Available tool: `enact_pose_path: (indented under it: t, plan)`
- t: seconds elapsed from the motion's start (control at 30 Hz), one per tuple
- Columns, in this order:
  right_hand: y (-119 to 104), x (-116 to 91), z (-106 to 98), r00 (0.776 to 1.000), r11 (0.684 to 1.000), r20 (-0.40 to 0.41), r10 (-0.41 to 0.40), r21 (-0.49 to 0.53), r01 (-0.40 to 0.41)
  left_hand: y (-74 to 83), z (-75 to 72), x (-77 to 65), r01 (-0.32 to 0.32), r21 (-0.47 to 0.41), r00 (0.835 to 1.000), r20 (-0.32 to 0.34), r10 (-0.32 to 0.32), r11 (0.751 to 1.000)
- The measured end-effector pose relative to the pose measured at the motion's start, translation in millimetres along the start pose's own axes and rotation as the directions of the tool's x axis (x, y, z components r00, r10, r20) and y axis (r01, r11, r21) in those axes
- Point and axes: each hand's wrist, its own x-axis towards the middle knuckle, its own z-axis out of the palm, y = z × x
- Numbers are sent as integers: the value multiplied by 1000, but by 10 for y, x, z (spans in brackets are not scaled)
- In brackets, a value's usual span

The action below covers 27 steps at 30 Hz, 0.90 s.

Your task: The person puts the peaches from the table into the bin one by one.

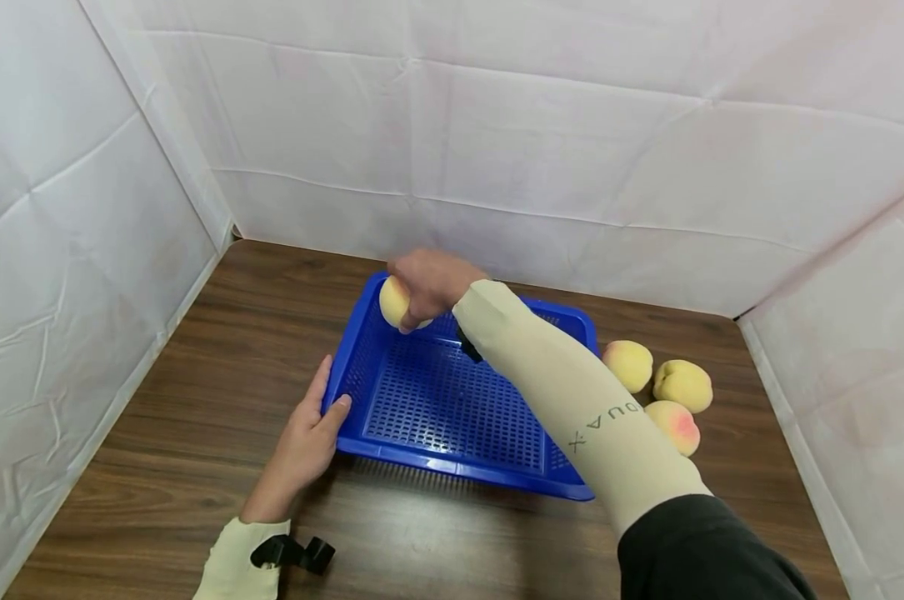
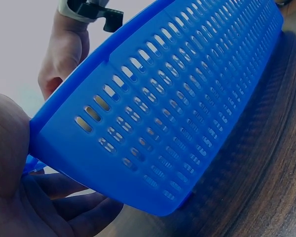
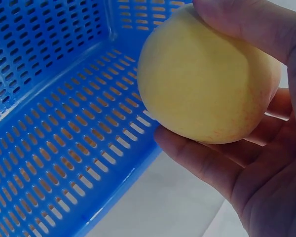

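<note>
A blue plastic basket [image 1: 452, 400] with slotted walls stands on the wooden table. My left hand [image 1: 305, 437] grips its left rim, thumb over the top edge and fingers along the outside. In the left wrist view the slotted outer wall of the basket [image 2: 153, 94] fills the middle. My right hand [image 1: 438, 282] holds a yellow peach [image 1: 394, 302] over the basket's far left corner. Thumb and fingers are curled round the peach [image 3: 207, 79] in the right wrist view, with the basket wall close beside it. The right forearm covers part of the basket's right side.
To the right of the basket lie three more peaches: one [image 1: 627, 365] near the rim, one [image 1: 682, 385] farther right and a pink-tinged one [image 1: 675, 427] nearer me, partly behind my sleeve. White cloth walls [image 1: 452, 142] enclose the table [image 1: 167, 467] at the back and sides.
</note>
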Motion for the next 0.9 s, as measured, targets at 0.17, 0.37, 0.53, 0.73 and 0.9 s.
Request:
enact_pose_path:
  t: [0.17, 0.37, 0.53, 0.73, 0.9]
  plan:
    - [-5, 2, 35, 1000, 1000, 7, -1, -26, 1, -26, 15, 10, 9, 20, 1000, 2, -9, 1000]
    - [-1, -1, 72, 1000, 1000, 13, -7, -27, 7, -15, 32, 22, 14, 22, 1000, 9, -14, 1000]
    - [14, 1, 108, 1000, 1000, 23, 1, -24, -1, -7, 47, 32, 10, 16, 1000, 10, -10, 1000]
    - [2, 21, 162, 999, 1000, 36, 4, -2, -4, -26, 38, 30, 24, 26, 1000, 0, -24, 999]
    - [-1, 46, 201, 999, 1000, 47, -10, -8, 10, -16, 31, 32, 7, 20, 1000, -3, -7, 1000]
